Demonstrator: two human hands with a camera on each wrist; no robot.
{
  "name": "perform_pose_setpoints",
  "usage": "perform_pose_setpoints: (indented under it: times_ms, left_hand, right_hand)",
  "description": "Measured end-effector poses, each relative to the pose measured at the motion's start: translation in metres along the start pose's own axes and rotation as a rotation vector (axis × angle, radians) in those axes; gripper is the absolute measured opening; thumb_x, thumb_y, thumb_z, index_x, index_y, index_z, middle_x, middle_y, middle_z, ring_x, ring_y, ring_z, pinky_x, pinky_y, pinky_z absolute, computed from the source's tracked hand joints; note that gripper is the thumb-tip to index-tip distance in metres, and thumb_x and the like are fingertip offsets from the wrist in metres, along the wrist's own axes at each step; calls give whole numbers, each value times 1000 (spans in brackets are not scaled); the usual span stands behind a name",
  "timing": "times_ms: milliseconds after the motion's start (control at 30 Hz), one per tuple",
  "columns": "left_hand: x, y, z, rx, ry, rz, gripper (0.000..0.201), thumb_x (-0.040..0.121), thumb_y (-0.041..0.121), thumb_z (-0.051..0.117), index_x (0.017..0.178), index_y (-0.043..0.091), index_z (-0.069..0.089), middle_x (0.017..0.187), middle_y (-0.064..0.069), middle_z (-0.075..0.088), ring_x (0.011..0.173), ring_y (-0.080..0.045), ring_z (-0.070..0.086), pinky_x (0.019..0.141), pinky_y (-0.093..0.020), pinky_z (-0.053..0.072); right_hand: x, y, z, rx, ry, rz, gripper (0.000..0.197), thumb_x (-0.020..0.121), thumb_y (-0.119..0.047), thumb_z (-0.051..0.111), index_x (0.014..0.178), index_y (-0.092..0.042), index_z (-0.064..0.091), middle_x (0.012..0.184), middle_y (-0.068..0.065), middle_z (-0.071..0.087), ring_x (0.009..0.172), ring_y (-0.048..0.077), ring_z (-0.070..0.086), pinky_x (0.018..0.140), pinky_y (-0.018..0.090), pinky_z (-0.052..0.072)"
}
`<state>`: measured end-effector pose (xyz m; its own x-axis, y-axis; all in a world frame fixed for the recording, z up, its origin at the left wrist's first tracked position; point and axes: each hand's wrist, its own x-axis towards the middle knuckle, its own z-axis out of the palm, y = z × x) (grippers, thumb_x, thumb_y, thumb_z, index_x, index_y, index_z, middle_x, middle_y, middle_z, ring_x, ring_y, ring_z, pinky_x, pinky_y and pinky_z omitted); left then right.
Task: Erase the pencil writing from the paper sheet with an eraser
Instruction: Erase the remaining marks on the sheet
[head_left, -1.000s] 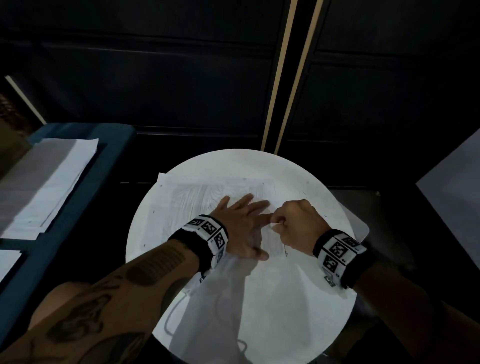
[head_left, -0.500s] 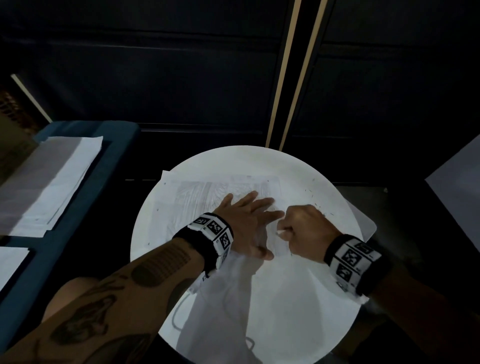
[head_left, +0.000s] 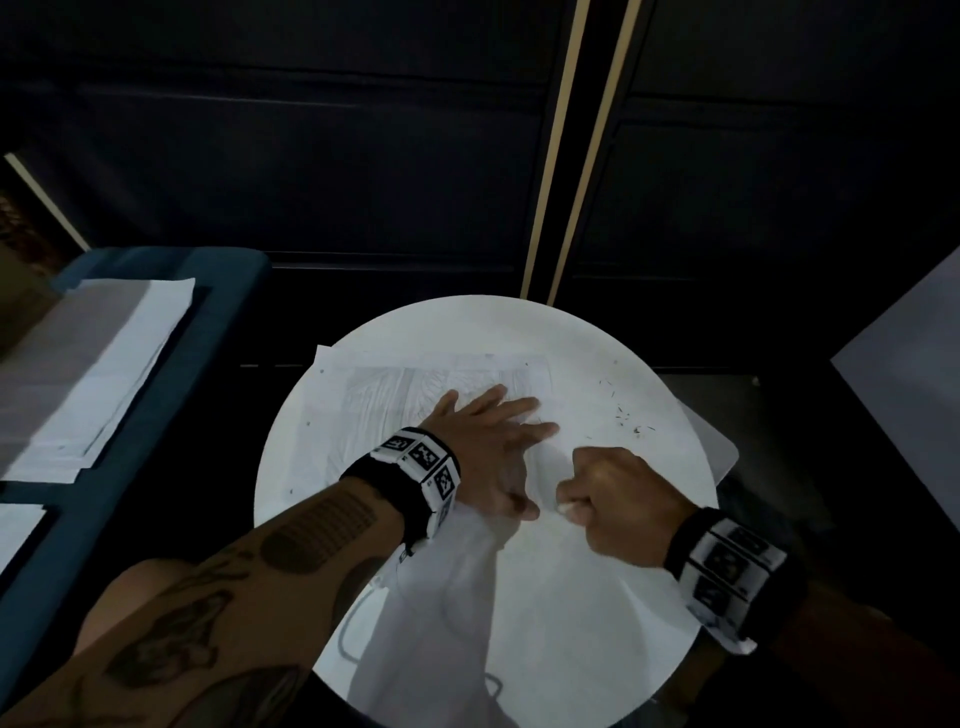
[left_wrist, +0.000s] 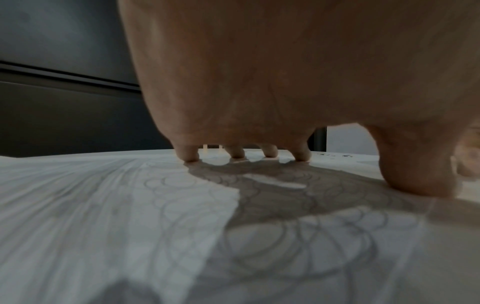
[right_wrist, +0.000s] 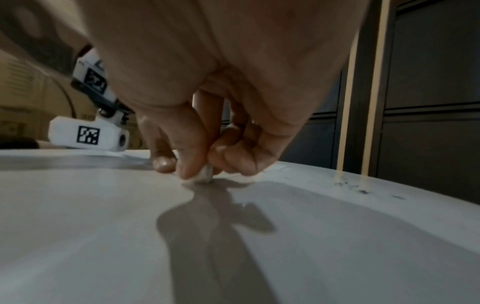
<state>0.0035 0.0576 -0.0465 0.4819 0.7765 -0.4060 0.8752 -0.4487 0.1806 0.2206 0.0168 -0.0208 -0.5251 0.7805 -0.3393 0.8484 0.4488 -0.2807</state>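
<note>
White eraser (right_wrist: 203, 178) is pinched between the thumb and curled fingers of the right hand (head_left: 618, 501), its lower end pressed onto the paper sheet (head_left: 374, 415) near the front of the round white table (head_left: 597, 649). Just beside it, the left hand (head_left: 488, 447) is laid flat on the sheet, with 4 straight fingers (left_wrist: 188, 153) and the thumb touching the paper. Looping pencil writing (left_wrist: 298, 236) is seen under that palm. Farther right, dark eraser crumbs (head_left: 631, 418) are scattered on the tabletop. Stacked papers (head_left: 104, 364) lie on a blue surface at the far left.
</note>
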Motion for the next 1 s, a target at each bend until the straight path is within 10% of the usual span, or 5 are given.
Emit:
perform_pose_setpoints:
  times_ms: [500, 633, 833, 1000]
  left_hand:
    - [1, 2, 0, 9, -6, -6, 106, 78, 88, 56, 159, 59, -6, 171, 22, -20, 159, -18, -21, 125, -65, -6]
    - [-1, 3, -3, 15, -14, -1, 106, 80, 86, 58, 159, 57, -6, 173, 18, -16, 160, -19, -19, 124, -68, -4]
    - [2, -1, 3, -13, 7, -11, 107, 76, 89, 58, 158, 61, -5, 170, 25, -18, 159, -16, -20, 125, -64, -6]
    - [0, 2, 0, 9, 0, -9, 106, 80, 87, 57, 160, 56, -4, 172, 21, -18, 159, -16, -21, 125, -64, -7]
  right_hand:
    - [14, 8, -19, 10, 124, -18, 30, 89, -12, 64, 60, -17, 59, 74, -7, 46, 75, 18, 53, 68, 34, 48]
    - [44, 7, -24, 42, 228, 52, 15, 95, -23, 66, 87, -18, 78, 87, -4, 50, 89, 19, 57, 73, 31, 45]
    - [8, 1, -5, -3, 8, -36, 20, 89, -12, 65, 70, -19, 69, 78, -10, 42, 83, 20, 55, 73, 39, 53]
    - [44, 4, -32, 34, 193, -22, 22, 92, -20, 68, 72, -18, 76, 73, -6, 52, 77, 17, 56, 70, 32, 48]
